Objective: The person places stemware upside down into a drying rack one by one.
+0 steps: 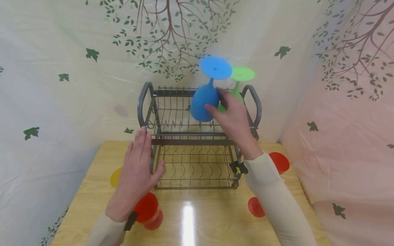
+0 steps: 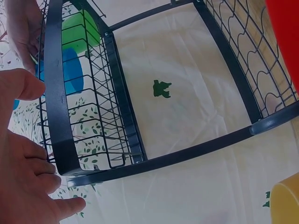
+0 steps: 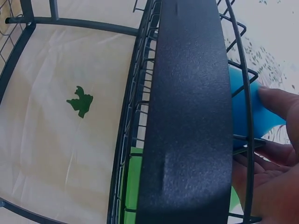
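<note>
My right hand [image 1: 232, 119] pinches a blue goblet [image 1: 203, 102] by its bowl, thumb on the near side. The goblet is upside down, foot uppermost, at the upper tier of a dark metal dish rack [image 1: 191, 141]. Just to its right a green goblet [image 1: 243, 74] also stands inverted in that tier, partly behind my hand. In the right wrist view the rack's broad front bar covers part of the blue bowl [image 3: 239, 109]. My left hand [image 1: 136, 174] is by the rack's left side, fingers extended and holding nothing; whether it touches the frame I cannot tell.
A red goblet [image 1: 146, 208] stands by my left wrist, and a yellow cup [image 1: 115, 177] is partly hidden behind the left hand. On the right, a red cup [image 1: 279, 162] and a red round piece [image 1: 256, 207] show beside my sleeve. Printed cloth hangs behind the table.
</note>
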`<state>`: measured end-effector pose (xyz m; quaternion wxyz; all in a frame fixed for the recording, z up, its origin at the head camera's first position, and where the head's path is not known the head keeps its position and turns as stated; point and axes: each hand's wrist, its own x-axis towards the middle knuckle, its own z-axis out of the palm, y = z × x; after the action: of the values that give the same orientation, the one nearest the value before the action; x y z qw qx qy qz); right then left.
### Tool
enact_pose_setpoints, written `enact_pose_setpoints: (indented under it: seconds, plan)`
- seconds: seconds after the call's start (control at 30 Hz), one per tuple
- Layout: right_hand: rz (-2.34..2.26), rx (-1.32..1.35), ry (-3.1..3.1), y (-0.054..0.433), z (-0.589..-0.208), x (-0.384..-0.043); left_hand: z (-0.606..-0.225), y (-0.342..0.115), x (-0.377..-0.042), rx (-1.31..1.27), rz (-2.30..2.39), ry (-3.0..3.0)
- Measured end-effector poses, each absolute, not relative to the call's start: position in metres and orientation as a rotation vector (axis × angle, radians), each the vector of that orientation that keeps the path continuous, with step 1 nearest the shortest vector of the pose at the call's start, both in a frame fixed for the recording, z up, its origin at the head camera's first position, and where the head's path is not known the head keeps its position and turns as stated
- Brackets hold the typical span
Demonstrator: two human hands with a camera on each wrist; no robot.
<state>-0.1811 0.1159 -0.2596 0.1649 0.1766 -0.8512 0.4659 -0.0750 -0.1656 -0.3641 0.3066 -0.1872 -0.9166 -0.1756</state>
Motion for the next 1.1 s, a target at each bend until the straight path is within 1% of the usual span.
enact_pose_setpoints:
  seconds: [1.1]
  plan:
    - [1.237,0.456,-2.715,0.109,-0.261,-0.198,-0.365,-0.165,-0.072,-0.515,-0.457,-2.402]
